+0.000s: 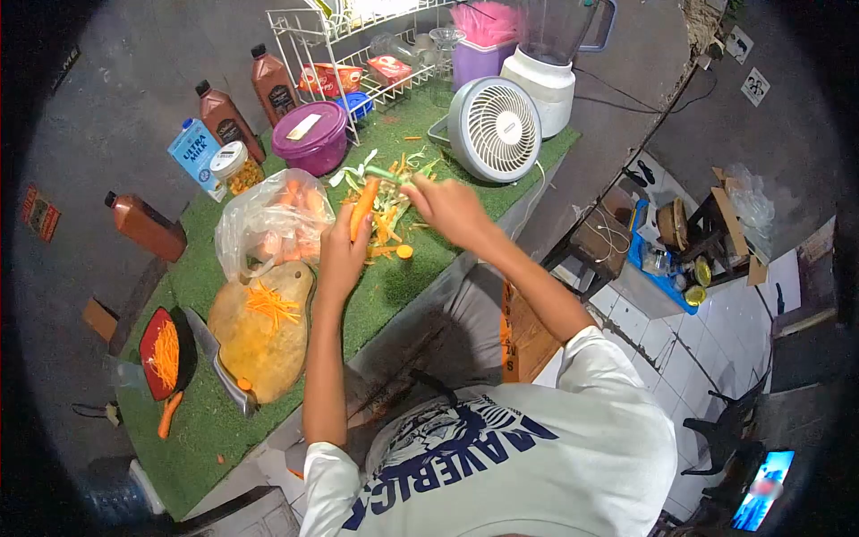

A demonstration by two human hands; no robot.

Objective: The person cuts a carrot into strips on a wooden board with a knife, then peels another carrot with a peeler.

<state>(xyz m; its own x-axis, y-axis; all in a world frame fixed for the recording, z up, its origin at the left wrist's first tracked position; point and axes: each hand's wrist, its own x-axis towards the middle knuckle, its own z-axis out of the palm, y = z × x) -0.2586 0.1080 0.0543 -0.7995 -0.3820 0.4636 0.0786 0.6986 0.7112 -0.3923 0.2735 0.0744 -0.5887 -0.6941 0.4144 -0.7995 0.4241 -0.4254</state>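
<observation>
My left hand point(343, 252) is closed around an orange carrot point(364, 208), which points up and away from me. My right hand point(445, 208) grips a green-handled peeler point(386, 174), its head at the carrot's upper end. Orange and pale peelings point(391, 220) lie beneath and around both hands on the green mat, beside a cut carrot piece point(404, 251). Left of my left hand is a clear plastic bag point(274, 224) with orange contents. A wooden board point(255, 336) holds carrot strips point(272, 304), with a knife point(217, 358) along its left edge.
A red dish point(162, 353) of shredded carrot and a whole carrot point(169, 414) are at the left. Behind stand a purple tub point(310, 139), brown bottles point(228, 121), a milk carton point(197, 159), a wire rack point(333, 38), a fan point(495, 130) and a blender point(541, 85).
</observation>
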